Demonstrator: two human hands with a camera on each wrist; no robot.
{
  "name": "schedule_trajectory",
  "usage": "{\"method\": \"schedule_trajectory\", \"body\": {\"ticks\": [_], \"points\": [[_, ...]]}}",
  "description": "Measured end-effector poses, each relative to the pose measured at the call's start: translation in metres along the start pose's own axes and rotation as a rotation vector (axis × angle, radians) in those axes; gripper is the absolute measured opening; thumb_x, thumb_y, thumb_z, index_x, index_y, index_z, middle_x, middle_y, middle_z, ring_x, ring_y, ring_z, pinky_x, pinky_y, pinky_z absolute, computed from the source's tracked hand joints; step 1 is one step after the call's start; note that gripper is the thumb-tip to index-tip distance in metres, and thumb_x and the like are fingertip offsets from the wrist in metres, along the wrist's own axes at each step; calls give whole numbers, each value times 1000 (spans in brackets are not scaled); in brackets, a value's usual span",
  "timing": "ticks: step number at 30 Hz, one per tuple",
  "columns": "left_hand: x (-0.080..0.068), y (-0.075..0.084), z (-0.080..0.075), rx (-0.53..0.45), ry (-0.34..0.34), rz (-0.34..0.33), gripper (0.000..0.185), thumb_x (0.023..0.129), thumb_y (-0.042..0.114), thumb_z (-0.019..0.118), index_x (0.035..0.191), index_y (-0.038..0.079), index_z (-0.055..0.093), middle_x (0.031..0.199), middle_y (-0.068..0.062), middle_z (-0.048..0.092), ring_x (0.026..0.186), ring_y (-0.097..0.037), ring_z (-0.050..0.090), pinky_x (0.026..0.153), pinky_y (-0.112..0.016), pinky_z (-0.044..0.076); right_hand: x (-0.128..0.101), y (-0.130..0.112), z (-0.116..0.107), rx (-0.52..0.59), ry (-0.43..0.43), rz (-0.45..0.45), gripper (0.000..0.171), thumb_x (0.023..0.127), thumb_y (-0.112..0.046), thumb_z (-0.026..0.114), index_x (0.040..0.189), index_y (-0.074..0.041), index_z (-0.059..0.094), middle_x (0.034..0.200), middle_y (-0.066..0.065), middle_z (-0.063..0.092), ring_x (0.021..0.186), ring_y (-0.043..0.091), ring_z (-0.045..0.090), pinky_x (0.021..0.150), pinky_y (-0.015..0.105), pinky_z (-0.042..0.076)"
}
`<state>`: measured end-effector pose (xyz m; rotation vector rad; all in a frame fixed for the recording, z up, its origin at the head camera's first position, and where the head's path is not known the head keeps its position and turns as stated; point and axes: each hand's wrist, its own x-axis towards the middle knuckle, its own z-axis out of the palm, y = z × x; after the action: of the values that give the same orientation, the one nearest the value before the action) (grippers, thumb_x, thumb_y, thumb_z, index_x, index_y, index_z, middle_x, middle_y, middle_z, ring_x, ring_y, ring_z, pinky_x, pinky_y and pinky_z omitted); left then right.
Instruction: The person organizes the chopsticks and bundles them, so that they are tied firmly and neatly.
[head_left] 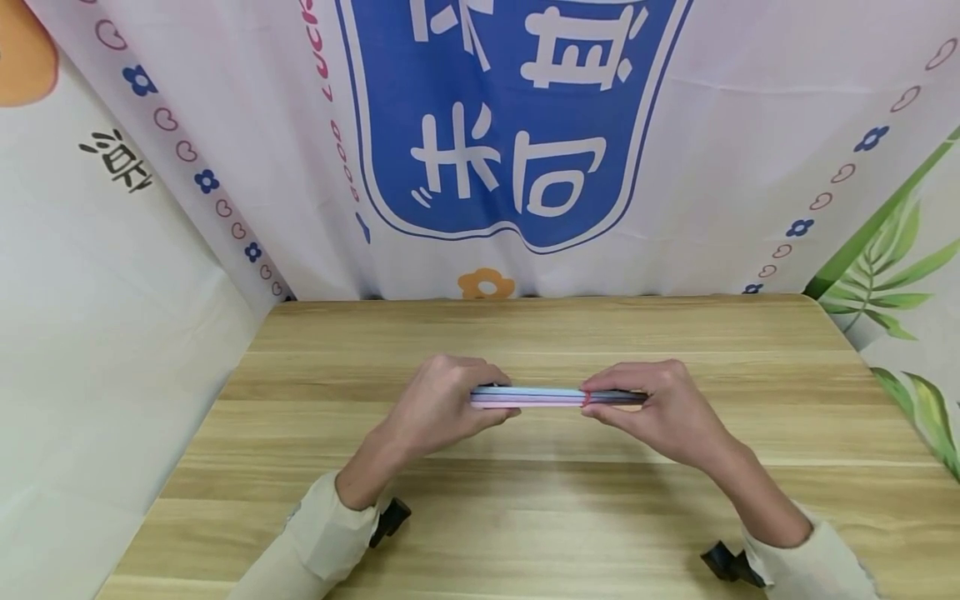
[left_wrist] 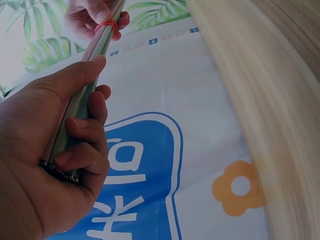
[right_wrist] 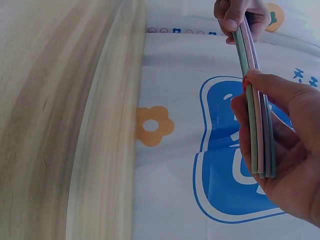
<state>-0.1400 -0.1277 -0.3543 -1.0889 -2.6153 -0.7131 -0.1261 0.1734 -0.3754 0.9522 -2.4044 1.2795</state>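
Both hands hold a bundle of slim pastel chopsticks (head_left: 547, 397) level over the table, one hand at each end. In the right wrist view, green, pink and grey-blue sticks (right_wrist: 260, 130) lie side by side with their blunt ends showing. A red band (left_wrist: 106, 25) wraps the bundle near the right hand. The left hand (head_left: 446, 396) grips the left end, thumb along one side and fingers curled on the other; a dark patterned end (left_wrist: 59, 171) shows at its palm. The right hand (head_left: 667, 408) pinches the bundle at the red band between thumb and fingers.
A wood-grain table (head_left: 540, 517) lies under the hands. Behind it hangs a white cloth (head_left: 720, 167) with a blue printed sign and an orange flower. Black wrist mounts (head_left: 390, 521) stick out from both sleeves. A leaf-printed cloth (head_left: 892, 275) hangs at the right.
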Motion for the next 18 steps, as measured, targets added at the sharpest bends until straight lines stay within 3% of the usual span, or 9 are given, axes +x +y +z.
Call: {"method": "schedule_trajectory", "body": {"ticks": [11, 18], "points": [[1, 1, 5, -41, 26, 15, 17, 86, 22, 93, 95, 12, 83, 86, 4, 80, 65, -1, 63, 63, -14, 51, 3, -6, 8, -51, 65, -51, 25, 78, -2, 94, 98, -14, 85, 92, 3, 84, 75, 1, 73, 64, 14, 57], [2, 3, 6, -44, 25, 9, 18, 86, 23, 93, 96, 11, 83, 88, 3, 81, 67, -2, 67, 64, -14, 53, 2, -8, 5, -71, 31, -20, 22, 81, -5, 93, 99, -14, 84, 92, 0, 83, 75, 0, 72, 64, 15, 57]]}}
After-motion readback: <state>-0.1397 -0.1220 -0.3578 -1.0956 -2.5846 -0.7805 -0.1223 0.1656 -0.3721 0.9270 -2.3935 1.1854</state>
